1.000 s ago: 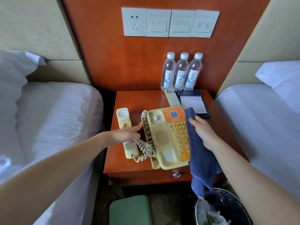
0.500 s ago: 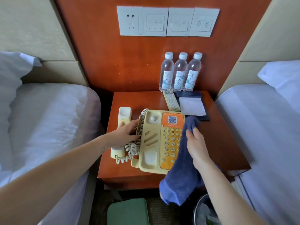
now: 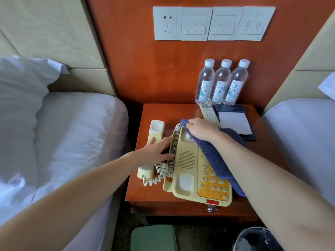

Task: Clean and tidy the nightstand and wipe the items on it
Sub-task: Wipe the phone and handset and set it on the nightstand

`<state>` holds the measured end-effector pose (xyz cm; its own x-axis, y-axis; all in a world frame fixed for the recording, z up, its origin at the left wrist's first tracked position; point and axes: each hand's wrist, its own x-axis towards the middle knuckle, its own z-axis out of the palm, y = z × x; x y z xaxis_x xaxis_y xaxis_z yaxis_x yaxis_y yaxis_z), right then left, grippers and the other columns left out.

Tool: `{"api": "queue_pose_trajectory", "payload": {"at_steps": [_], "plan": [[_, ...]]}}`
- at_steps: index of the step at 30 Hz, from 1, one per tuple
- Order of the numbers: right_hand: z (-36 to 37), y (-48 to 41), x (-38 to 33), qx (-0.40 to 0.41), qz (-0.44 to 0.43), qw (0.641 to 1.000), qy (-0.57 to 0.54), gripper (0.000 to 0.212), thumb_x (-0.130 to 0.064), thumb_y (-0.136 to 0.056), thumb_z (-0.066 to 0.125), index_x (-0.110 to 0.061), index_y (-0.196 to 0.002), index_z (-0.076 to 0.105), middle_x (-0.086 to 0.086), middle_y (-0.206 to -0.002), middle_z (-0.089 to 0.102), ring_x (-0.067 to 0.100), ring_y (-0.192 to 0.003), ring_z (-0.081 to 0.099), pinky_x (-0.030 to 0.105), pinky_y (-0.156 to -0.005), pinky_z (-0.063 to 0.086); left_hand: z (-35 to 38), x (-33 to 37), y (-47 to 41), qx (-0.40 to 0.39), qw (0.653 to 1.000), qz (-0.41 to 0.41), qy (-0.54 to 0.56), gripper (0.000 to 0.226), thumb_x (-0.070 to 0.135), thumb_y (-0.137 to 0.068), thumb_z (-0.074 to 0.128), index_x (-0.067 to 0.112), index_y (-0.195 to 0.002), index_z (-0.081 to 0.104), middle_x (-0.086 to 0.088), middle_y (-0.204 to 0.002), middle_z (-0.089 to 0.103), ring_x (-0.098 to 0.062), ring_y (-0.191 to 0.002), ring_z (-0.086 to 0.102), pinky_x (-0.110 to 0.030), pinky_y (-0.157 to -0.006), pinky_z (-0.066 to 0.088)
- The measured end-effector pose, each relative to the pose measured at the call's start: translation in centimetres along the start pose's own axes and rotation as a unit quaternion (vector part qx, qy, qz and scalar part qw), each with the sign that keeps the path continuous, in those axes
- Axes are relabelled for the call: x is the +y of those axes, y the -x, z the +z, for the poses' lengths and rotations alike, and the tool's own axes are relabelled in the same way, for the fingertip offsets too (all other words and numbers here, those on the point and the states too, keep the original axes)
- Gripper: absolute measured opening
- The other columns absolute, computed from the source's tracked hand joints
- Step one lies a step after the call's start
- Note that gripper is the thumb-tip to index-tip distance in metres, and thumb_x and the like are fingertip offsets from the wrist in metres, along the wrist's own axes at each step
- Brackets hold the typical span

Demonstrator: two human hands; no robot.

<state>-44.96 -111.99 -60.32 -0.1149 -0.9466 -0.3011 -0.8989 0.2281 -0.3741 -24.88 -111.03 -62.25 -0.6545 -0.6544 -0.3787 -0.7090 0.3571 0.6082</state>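
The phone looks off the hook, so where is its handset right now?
In the head view, the handset lies on the nightstand left of the phone base, with the left hand resting across it.

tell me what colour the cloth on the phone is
Dark blue. The cloth shows best in the head view, draped over the keypad of the phone.

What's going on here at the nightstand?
A person is wiping the phone on the nightstand. The right hand holds a blue cloth against the top of the phone's base. The left hand rests against its left side, over the handset, which lies off its cradle on the tabletop. Three water bottles, a remote and a notepad sit at the back.
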Motion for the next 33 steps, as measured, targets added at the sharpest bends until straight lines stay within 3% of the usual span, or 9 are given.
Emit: {"api": "queue_pose_trajectory", "payload": {"at_steps": [2, 6, 9, 16, 20, 23, 26, 30, 33], "plan": [[0.3, -0.3, -0.8, 0.001, -0.011, 1.000, 0.018, 0.026, -0.031, -0.098, 0.027, -0.021, -0.090, 0.049, 0.003, -0.097, 0.056, 0.028, -0.097, 0.056, 0.039, -0.083, 0.042, 0.0, -0.2, -0.3, -0.002, 1.000, -0.003, -0.007, 0.066, 0.026, -0.102, 0.046, 0.025, -0.155, 0.005, 0.002, -0.157, 0.032, -0.018, -0.148, 0.012, -0.038, -0.116, -0.014], [0.8, -0.3, 0.3, 0.042, -0.046, 0.997, 0.054, 0.037, -0.041, -0.102, 0.025, -0.026, -0.075, 0.044, 0.001, -0.083, 0.057, 0.026, -0.087, 0.058, 0.034, -0.068, 0.041, 0.1, -0.9, -0.7, -0.006, 1.000, -0.003, -0.024, 0.066, 0.029, -0.102, 0.045, 0.027, -0.154, 0.004, 0.007, -0.154, 0.035, -0.013, -0.147, 0.020, -0.042, -0.117, -0.016], [0.7, 0.3, 1.9, 0.085, -0.034, 0.993, 0.077, 0.042, -0.044, -0.102, 0.024, -0.019, -0.090, 0.055, 0.007, -0.097, 0.063, 0.026, -0.088, 0.056, 0.035, -0.068, 0.040, 0.2, -0.9, -0.7, -0.011, 0.999, -0.002, -0.031, 0.065, 0.029, -0.103, 0.043, 0.027, -0.153, 0.002, 0.012, -0.154, 0.035, -0.011, -0.146, 0.023, -0.047, -0.118, -0.015], [2.3, 2.9, 5.0, 0.232, -0.040, 0.960, 0.150, 0.038, -0.037, -0.103, 0.031, -0.010, -0.103, 0.057, 0.011, -0.105, 0.066, 0.033, -0.099, 0.060, 0.040, -0.078, 0.043, 0.4, -1.1, -0.9, -0.021, 0.999, -0.001, -0.036, 0.067, 0.032, -0.103, 0.043, 0.026, -0.154, -0.001, 0.009, -0.155, 0.032, -0.011, -0.146, 0.024, -0.043, -0.117, -0.017], [4.6, 4.8, 3.1, 0.246, -0.154, 0.954, 0.078, 0.042, -0.028, -0.101, 0.033, -0.013, -0.134, 0.053, 0.005, -0.139, 0.055, 0.025, -0.132, 0.046, 0.040, -0.107, 0.034, 0.0, -1.2, -1.0, -0.037, 0.999, 0.009, -0.037, 0.069, 0.036, -0.102, 0.045, 0.024, -0.153, 0.000, 0.007, -0.156, 0.031, -0.012, -0.147, 0.020, -0.042, -0.117, -0.016], [6.0, 4.6, 0.0, 0.171, -0.173, 0.968, 0.069, 0.045, -0.029, -0.105, 0.029, -0.023, -0.149, 0.034, -0.008, -0.156, 0.030, 0.016, -0.148, 0.017, 0.038, -0.120, 0.013, -0.3, -0.6, -0.3, -0.034, 0.997, -0.002, -0.072, 0.061, 0.040, -0.101, 0.045, 0.017, -0.149, 0.016, -0.007, -0.146, 0.047, -0.025, -0.141, 0.031, -0.039, -0.118, 0.003], [5.9, 3.2, -2.3, 0.154, -0.152, 0.973, 0.079, 0.044, -0.030, -0.105, 0.026, -0.022, -0.147, 0.038, -0.009, -0.157, 0.029, 0.016, -0.149, 0.011, 0.039, -0.120, 0.009, -0.8, -0.2, 1.0, 0.013, 0.984, 0.010, -0.180, 0.068, 0.060, -0.094, 0.045, 0.012, -0.140, 0.030, -0.011, -0.125, 0.060, -0.028, -0.125, 0.048, -0.035, -0.110, 0.023], [6.3, 2.1, -3.0, 0.148, -0.129, 0.972, 0.131, 0.042, -0.031, -0.104, 0.029, -0.020, -0.137, 0.053, -0.005, -0.151, 0.041, 0.016, -0.147, 0.016, 0.037, -0.118, 0.009, 0.0, -1.1, 4.0, 0.022, 0.945, 0.027, -0.326, 0.122, 0.097, -0.064, 0.019, 0.013, -0.153, 0.022, -0.002, -0.162, 0.017, -0.022, -0.151, -0.004, -0.055, -0.119, -0.006], [6.6, 2.1, -3.0, 0.168, -0.136, 0.969, 0.116, 0.038, -0.028, -0.101, 0.036, -0.016, -0.125, 0.064, -0.001, -0.145, 0.048, 0.020, -0.145, 0.023, 0.038, -0.119, 0.011, 1.4, -1.6, 5.3, 0.033, 0.923, 0.029, -0.381, 0.129, 0.097, -0.060, 0.036, 0.007, -0.152, 0.019, -0.005, -0.164, 0.000, -0.023, -0.148, -0.019, -0.064, -0.113, -0.012]]}}
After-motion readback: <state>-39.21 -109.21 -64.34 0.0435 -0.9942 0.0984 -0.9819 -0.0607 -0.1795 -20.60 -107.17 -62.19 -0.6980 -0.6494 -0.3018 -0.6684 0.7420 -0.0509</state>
